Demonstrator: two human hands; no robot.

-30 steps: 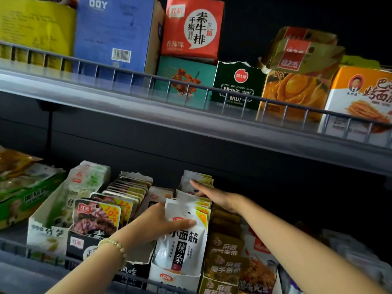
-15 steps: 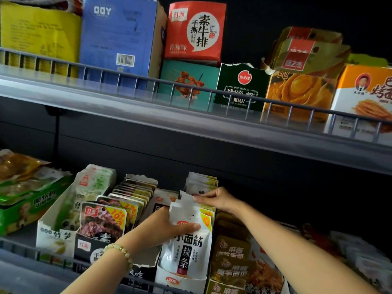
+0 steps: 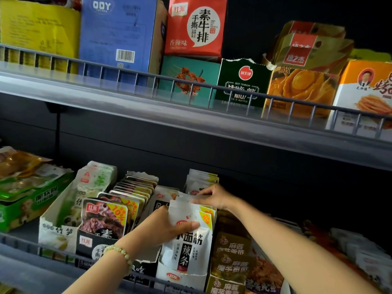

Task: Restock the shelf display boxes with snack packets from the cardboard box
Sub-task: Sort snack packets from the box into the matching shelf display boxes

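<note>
White snack packets (image 3: pixel 191 247) with black lettering stand upright in an open white display box (image 3: pixel 180 277) on the lower shelf. My left hand (image 3: pixel 163 228), with a bead bracelet at the wrist, grips the front packets, thumb across their face. My right hand (image 3: pixel 214 197) pinches the top edges of the same bunch from behind. More white packets (image 3: pixel 201 179) stand at the back of the same row. The cardboard box is out of view.
Display boxes flank the row: red-and-black packets (image 3: pixel 104 217) and a bamboo-shoot box (image 3: pixel 57 230) to the left, gold packets (image 3: pixel 231 264) to the right. A wire rail (image 3: pixel 53 253) fronts the lower shelf. The upper shelf (image 3: pixel 191 122) with several boxes overhangs.
My right hand has drawn back from the rear packets and closed on the tops of the front bunch. My left hand has kept its grip on the front packets.
</note>
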